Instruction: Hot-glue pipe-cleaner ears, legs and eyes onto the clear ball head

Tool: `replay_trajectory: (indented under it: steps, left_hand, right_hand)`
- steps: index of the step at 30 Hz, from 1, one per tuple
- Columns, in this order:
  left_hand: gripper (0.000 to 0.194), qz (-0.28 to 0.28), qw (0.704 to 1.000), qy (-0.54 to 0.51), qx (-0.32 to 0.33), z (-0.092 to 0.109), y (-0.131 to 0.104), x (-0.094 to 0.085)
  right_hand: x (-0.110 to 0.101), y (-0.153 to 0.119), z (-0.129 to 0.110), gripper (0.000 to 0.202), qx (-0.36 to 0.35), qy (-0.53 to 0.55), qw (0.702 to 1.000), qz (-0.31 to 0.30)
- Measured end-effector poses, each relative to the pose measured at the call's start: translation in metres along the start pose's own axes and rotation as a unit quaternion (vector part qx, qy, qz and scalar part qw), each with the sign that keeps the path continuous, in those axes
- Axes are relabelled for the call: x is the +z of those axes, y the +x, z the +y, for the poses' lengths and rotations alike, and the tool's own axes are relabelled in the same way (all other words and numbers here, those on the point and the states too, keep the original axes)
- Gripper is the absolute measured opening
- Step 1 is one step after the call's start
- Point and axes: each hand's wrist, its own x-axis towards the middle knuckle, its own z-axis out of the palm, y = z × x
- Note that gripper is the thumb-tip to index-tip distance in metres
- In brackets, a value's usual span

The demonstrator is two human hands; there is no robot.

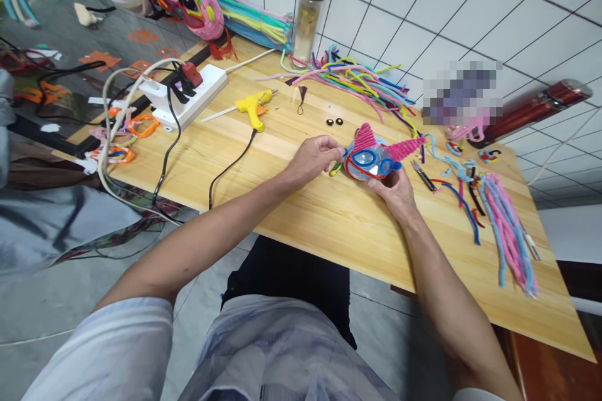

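My right hand point(399, 193) grips an animal head point(369, 161) from its right side and below, thumb at the lower edge. The head is made of clear plastic trimmed with pipe cleaners: pink pointed ears, blue eye rings and a red outline. My left hand point(316, 161) has its thumb and fingers pinched together against the head's left edge, at a blue part. Just below those fingertips a small yellow-green piece point(335, 169) sticks out. Beyond the head lie two black plastic eyes point(334, 122) and a small dark tassel point(301, 99).
A yellow glue gun point(254, 108) lies left, its cord crossing the table edge. Behind it is a white power strip point(197, 97). Loose pipe cleaners point(357, 83) and a glass bottle point(308, 19) stand along the wall. Tweezers point(423, 175) and a pipe-cleaner bundle point(510, 232) lie right.
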Motion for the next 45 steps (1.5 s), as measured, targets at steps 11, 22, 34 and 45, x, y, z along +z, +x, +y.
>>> replay_trajectory:
  steps: [11,22,34,45]
  left_hand:
    - [0.014,0.017,1.0,-0.01,0.014,-0.008,0.001,0.013]
    - [0.02,0.008,1.0,-0.01,0.026,-0.013,0.005,0.013]
    - [0.027,0.004,0.999,-0.008,0.039,-0.015,0.006,0.013]
    - [0.022,-0.003,0.996,0.017,0.091,-0.029,0.014,0.01]
  right_hand:
    - [0.002,0.0,-0.002,0.072,0.007,0.012,1.0,-0.01]
    - [0.004,0.0,-0.007,0.077,0.005,0.012,1.0,-0.008]
    - [0.003,-0.001,-0.014,0.076,-0.001,-0.01,1.0,-0.01]
    - [0.004,-0.002,-0.017,0.074,-0.013,-0.011,1.0,-0.018]
